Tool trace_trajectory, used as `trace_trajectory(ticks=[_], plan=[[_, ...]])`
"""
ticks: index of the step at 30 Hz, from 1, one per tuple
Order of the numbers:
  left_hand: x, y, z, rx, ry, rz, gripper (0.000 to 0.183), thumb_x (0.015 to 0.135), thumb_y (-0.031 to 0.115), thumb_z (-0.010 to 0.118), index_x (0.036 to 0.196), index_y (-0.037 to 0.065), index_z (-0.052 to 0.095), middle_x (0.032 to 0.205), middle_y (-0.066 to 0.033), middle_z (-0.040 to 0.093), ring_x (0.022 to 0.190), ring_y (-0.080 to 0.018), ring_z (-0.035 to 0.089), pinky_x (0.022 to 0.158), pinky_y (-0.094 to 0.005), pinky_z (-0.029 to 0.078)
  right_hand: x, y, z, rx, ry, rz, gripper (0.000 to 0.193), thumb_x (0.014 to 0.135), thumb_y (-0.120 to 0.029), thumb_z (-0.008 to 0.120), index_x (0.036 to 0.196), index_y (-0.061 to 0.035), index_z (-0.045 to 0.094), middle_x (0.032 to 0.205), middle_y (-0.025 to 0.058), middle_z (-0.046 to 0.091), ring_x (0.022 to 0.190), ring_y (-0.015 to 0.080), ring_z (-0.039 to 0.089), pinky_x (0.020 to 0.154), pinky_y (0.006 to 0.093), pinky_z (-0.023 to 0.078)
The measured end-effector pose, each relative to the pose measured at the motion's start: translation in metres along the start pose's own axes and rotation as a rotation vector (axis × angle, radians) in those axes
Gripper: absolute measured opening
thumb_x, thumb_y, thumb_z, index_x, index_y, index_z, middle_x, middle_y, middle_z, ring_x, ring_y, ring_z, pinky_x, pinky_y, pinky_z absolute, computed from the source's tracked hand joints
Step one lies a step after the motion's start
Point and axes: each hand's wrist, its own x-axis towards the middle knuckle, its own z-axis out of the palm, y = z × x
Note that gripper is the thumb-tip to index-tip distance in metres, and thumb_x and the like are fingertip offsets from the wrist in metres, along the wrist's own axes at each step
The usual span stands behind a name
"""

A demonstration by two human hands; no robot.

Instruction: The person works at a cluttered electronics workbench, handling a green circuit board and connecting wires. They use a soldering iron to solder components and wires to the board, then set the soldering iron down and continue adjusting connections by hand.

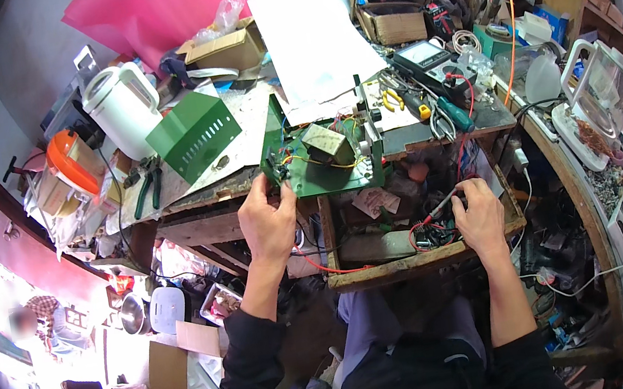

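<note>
An open green metal chassis [333, 179] stands at the bench's front edge, with a transformer [325, 140] and coloured wires inside. My left hand [269, 220] is closed on its left front corner, thumb and fingers pinching there. In my right hand [480, 214], over the open drawer, a red test probe [441, 206] is pinched between thumb and fingers, its tip pointing down and left. A red lead [330, 268] hangs below my left hand. The chassis's slotted green cover [194, 137] lies to the left. A multimeter [422, 58] rests at the back right.
Cluttered with wires and parts, a wooden drawer [409, 267] is pulled out before my lap. Pliers [148, 187] and a white jug [121, 114] are on the left. Right of the chassis lie a green-handled screwdriver [455, 114] and more pliers [442, 127]. Someone sits far lower left.
</note>
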Motion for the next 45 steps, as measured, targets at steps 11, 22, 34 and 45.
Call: trace_trajectory(ticks=[11, 22, 34, 45], plan=[[0.005, 0.022, 0.016, 0.424, 0.119, -0.07, 0.035, 0.097, 0.044, 0.072, 0.1, 0.01, 0.072, 0.084, -0.0179, 0.073, 0.079, -0.0434, 0.071, 0.068, -0.052, 0.055, -0.001, -0.003, -0.002, 0.032, 0.001, -0.02, 0.013, 0.093, -0.014, 0.069, 0.1, -0.0035, 0.071, 0.103, 0.0164, 0.07, 0.093, 0.0417, 0.069, 0.081, 0.0502, 0.055], [0.008, 0.019, 0.027, 0.233, 0.127, -0.153, 0.026, 0.096, 0.031, 0.074, 0.107, 0.008, 0.067, 0.102, -0.0136, 0.068, 0.094, -0.0426, 0.068, 0.076, -0.052, 0.052, -0.014, -0.037, 0.005, 0.348, 0.164, -0.241, 0.009, 0.087, 0.001, 0.073, 0.096, -0.0002, 0.073, 0.097, 0.015, 0.074, 0.088, 0.0326, 0.073, 0.079, 0.0401, 0.058], [0.012, -0.002, 0.03, 0.117, 0.136, -0.008, 0.024, 0.096, 0.024, 0.074, 0.104, 0.004, 0.066, 0.097, -0.0179, 0.066, 0.091, -0.0443, 0.066, 0.075, -0.0509, 0.052, 0.022, -0.173, 0.045, 0.82, 0.088, -0.371, 0.012, 0.092, -0.001, 0.072, 0.104, 0.0014, 0.073, 0.1, 0.0165, 0.074, 0.085, 0.0321, 0.074, 0.076, 0.0383, 0.059], [0.012, -0.006, 0.024, 0.015, 0.093, -0.055, 0.021, 0.088, 0.011, 0.072, 0.104, 0.002, 0.063, 0.1, -0.0195, 0.067, 0.093, -0.0456, 0.066, 0.076, -0.0506, 0.052, 0.064, -0.206, 0.083, 0.843, 0.142, -0.453, 0.013, 0.094, -0.007, 0.072, 0.107, -0.0076, 0.076, 0.097, 0.0142, 0.075, 0.082, 0.0343, 0.074, 0.07, 0.0404, 0.059]])
